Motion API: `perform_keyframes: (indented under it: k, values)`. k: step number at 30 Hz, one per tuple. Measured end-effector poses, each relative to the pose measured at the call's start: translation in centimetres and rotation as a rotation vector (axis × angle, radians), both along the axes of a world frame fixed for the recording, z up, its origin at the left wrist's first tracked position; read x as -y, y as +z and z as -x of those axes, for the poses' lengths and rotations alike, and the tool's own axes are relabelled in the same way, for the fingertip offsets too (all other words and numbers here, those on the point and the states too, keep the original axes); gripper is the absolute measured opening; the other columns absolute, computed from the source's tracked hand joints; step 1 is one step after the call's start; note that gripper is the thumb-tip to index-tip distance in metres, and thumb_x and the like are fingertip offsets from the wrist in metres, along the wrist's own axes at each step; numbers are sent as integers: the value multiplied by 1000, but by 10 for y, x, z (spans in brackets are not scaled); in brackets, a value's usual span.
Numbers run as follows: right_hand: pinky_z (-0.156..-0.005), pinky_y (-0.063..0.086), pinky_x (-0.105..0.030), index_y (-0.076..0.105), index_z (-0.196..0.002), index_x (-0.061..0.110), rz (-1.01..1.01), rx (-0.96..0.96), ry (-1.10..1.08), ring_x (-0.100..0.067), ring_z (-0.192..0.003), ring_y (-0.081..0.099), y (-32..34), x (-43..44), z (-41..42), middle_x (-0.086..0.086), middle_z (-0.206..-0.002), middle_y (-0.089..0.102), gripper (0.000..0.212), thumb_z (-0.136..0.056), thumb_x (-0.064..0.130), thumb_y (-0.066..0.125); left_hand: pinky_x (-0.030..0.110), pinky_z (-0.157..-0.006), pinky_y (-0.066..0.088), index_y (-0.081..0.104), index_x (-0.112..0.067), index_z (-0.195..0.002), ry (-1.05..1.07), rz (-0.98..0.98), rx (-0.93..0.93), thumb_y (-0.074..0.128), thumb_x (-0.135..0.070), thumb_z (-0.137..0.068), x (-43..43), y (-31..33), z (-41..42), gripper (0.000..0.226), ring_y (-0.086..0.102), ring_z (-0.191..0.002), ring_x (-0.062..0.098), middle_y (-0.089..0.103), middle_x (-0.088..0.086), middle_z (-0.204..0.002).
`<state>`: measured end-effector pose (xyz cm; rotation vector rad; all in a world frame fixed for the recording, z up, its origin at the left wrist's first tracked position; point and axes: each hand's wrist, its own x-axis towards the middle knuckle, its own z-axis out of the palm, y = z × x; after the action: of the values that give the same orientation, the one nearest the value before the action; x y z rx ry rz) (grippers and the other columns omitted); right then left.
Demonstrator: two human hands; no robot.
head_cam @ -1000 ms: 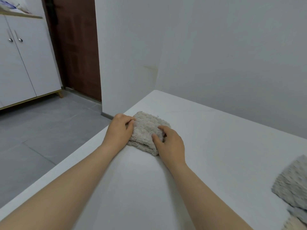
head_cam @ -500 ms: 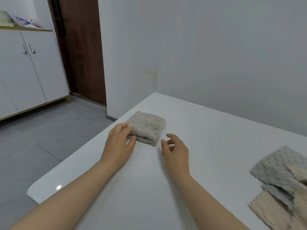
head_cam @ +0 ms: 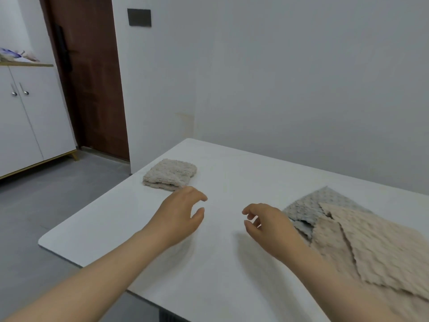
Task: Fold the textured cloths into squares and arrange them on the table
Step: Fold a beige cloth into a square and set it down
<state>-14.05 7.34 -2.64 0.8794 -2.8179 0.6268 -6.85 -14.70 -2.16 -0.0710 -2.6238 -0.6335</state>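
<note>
While both hands hover empty above the white table, one cloth is finished and the others wait. The folded cloth, a thick beige square, lies flat just beyond the fingertips of the left hand, apart from it. The left hand holds nothing; its fingers are loosely curled. The right hand is likewise empty, fingers lightly bent. Just outside the right hand lies the unfolded pile: a grey cloth nearest the knuckles, partly covered by a beige cloth spread on top. Whether the right hand touches the grey cloth cannot be told. The step in hand appears to be the change-over from the finished fold to the next cloth. The next move calls for the right hand to pinch an edge of the top beige cloth, draw it into the bare area between the hands and lay it flat. Lift one layer only; overlapping cloths may drag along.
</note>
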Motion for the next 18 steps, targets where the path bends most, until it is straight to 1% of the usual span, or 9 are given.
perform_keyframes:
  k: [4,8,12,15,18]
  values:
    - [-77,47,-24,58,-116,29,-70,-1,-39,-5,-86,57,7,-54,-22,15,-104,59,26,-92,31,50,15,-82,34,58,-26,-120,-93,4,18,50,-27,-93,-50,9,-16,28,51,-107,6,55,-13,-121]
    - [-75,44,-22,60,-115,27,-94,-24,-84,-6,-87,54,13,-102,-43,12,-107,61,26,-91,30,52,14,-83,34,57,-27,-119,-163,26,58,50,-28,-93,-93,12,-30,27,50,-110,5,55,-14,-120]
    - [-77,45,-22,59,-117,28,-117,-46,-144,-7,-93,57,21,-144,-59,12,-107,62,27,-91,30,52,13,-78,33,58,-28,-116,-222,25,70,50,-29,-93,-123,16,-38,25,51,-106,5,55,-15,-117]
    - [-74,43,-21,59,-116,28,-121,-71,-181,-6,-92,56,23,-170,-68,13,-106,62,26,-91,30,52,8,-75,32,59,-28,-114,-258,14,72,51,-28,-92,-141,16,-40,24,50,-105,3,55,-16,-114]
    - [-75,44,-21,59,-116,29,-136,-77,-215,-6,-93,56,23,-190,-73,13,-108,61,26,-91,30,52,3,-74,31,59,-29,-113,-286,22,79,50,-28,-92,-157,16,-41,23,50,-105,1,55,-17,-112]
